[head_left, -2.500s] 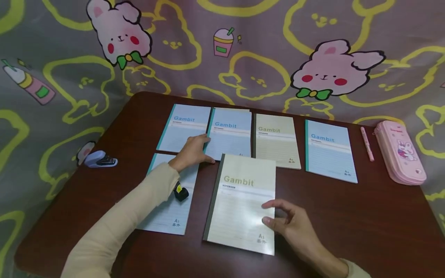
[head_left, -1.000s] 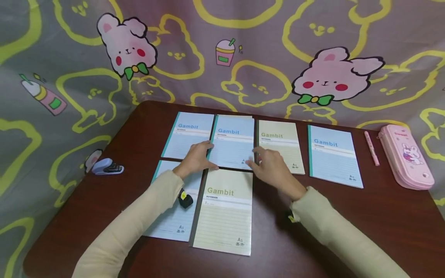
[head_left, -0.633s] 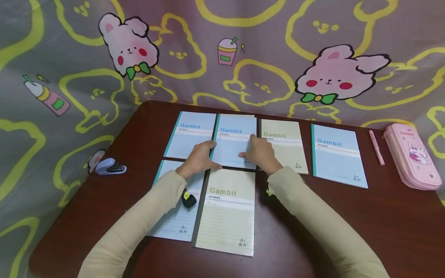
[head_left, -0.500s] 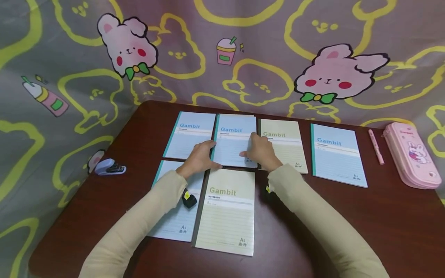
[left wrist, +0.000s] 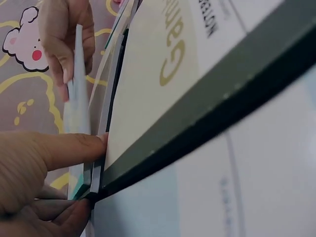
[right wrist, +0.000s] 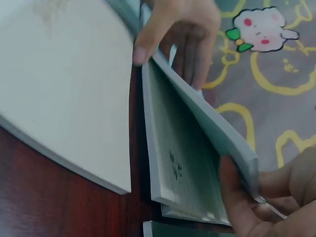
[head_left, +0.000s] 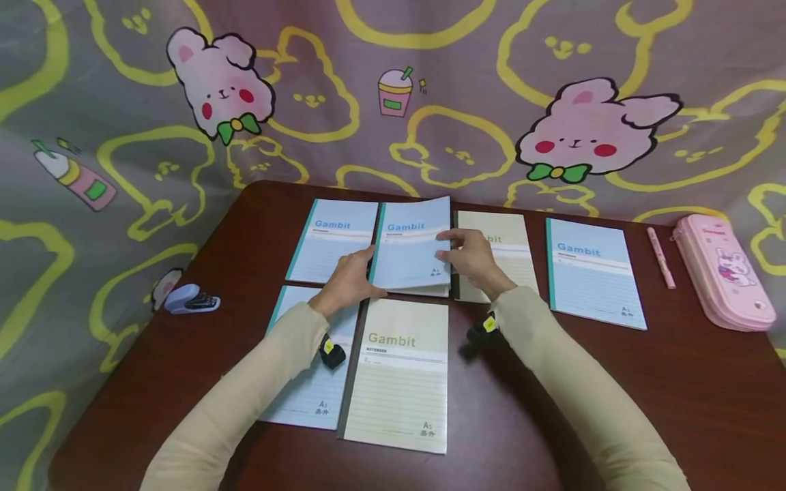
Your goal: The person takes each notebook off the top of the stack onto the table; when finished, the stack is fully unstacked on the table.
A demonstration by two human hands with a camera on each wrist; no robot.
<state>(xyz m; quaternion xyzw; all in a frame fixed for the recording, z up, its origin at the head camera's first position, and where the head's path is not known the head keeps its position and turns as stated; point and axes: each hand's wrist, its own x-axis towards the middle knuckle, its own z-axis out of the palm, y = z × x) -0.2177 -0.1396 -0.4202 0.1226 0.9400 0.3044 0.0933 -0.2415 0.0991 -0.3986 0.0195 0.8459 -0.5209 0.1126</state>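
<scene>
In the head view, my right hand [head_left: 473, 256] pinches the right edge of a blue Gambit notebook [head_left: 408, 252] in the back row. That edge is tilted up, while its green spine side stays low. Beneath it shows a pale notebook [right wrist: 168, 148], its lower edge visible in the right wrist view. My left hand [head_left: 348, 279] holds the stack's spine side at the near left corner, thumb by the front edge and fingers along the spine. Just in front lies a cream notebook [head_left: 396, 375], its dark spine beside another blue notebook [head_left: 307, 389] that my left forearm partly covers.
The back row also has a blue notebook [head_left: 334, 239] at left, a cream notebook [head_left: 506, 232] partly behind my right hand and a blue notebook [head_left: 592, 273] further right. A pink pen [head_left: 661, 258] and pink pencil case [head_left: 724, 273] lie right; a stapler [head_left: 192, 299] sits left.
The front cream notebook has shifted left, beside the blue one. My right hand has moved from it to the back-row blue notebook and raised its right edge. My left hand stays at the spine.
</scene>
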